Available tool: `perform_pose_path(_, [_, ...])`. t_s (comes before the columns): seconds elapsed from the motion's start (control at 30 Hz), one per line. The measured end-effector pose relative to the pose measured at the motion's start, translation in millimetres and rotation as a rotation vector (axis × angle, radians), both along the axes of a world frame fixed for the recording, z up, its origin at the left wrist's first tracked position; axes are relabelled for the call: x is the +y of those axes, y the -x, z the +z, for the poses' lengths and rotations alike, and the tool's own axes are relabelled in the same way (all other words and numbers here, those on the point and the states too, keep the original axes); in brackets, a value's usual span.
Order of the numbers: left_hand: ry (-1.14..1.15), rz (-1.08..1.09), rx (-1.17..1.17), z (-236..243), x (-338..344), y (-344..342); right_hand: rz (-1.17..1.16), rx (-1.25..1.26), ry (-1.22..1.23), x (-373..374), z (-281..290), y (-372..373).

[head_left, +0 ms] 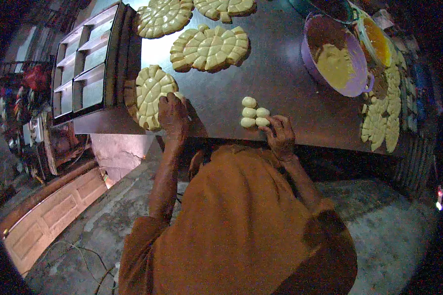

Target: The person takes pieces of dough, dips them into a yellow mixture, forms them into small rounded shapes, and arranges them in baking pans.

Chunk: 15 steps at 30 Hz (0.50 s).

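Observation:
My left hand is at the right edge of a flat cluster of cut dough pieces at the table's near left. Its fingers are closed on a pale dough piece, mostly hidden by the hand. To the right, several small, smooth dough balls sit in two short columns near the table edge. The fingertips of my right hand are closed around the nearest right ball, which still touches the others. Farther back lie more dough clusters, round and segmented, with one at the far left.
A stack of divided metal trays stands at the table's left. At the right are a purple basin with pale paste inside, a container of orange stuff and irregular dough pieces. The dark table ends just before my body.

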<state>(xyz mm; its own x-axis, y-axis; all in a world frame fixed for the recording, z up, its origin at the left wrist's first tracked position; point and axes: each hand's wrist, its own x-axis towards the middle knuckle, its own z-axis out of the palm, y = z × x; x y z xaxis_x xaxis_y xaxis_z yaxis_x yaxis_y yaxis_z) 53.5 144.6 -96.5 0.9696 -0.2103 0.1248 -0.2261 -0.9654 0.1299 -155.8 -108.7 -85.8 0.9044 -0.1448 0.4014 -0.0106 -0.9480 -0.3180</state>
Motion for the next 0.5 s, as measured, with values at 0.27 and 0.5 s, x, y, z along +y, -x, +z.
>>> perform_pose_path(0.27, [0.722,-0.003,0.176,49,-32,24,-0.176,0.078,-1.094,43,27,-70])
perform_pose_path(0.5, [1.243,-0.146,0.600,117,-84,60,0.124,0.277,-1.575,27,63,-113])
